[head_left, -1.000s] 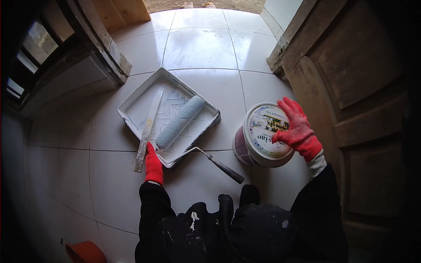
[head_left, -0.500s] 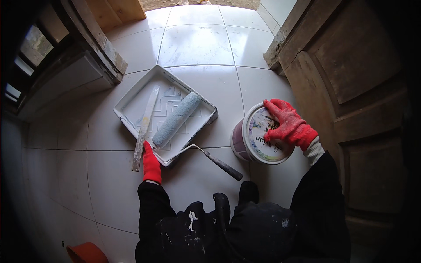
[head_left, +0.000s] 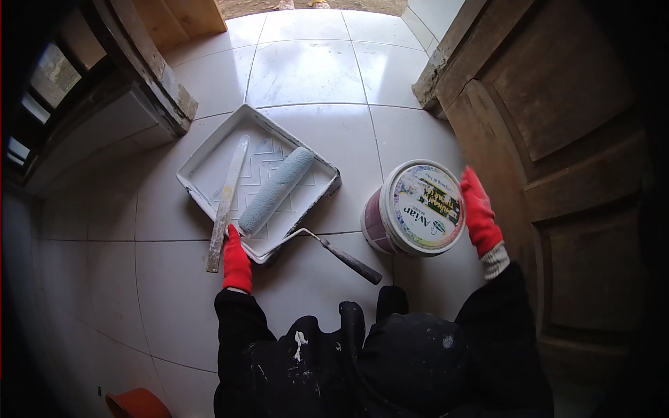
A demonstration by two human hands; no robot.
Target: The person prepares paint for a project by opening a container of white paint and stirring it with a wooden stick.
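At the near left corner of a white paint tray [head_left: 202,143], my left hand [head_left: 237,265] in a red glove is closed on the rim, its fingers partly hidden. A flat, paint-stained stick [head_left: 228,198] lies slantwise across the tray beside that hand. A paint roller [head_left: 277,189] with a pale blue sleeve rests on the ribbed tray, its dark handle [head_left: 354,263] sticking out over the near edge. To the right stands a lidded paint bucket [head_left: 375,224] with a maroon side and a printed lid. My gloved right hand [head_left: 481,214], fingers stretched out, is beside the lid's right edge.
White floor tiles [head_left: 310,70] run toward a doorway at the far end. A brown panelled wooden door [head_left: 557,139] stands close on the right. A worn wooden frame [head_left: 164,83] borders the left. An orange container [head_left: 138,403] sits at the lower left.
My right hand has slid off the top of the bucket's lid to its right side, uncovering the printed label. My left hand stays at the tray's corner. The view has shifted slightly.
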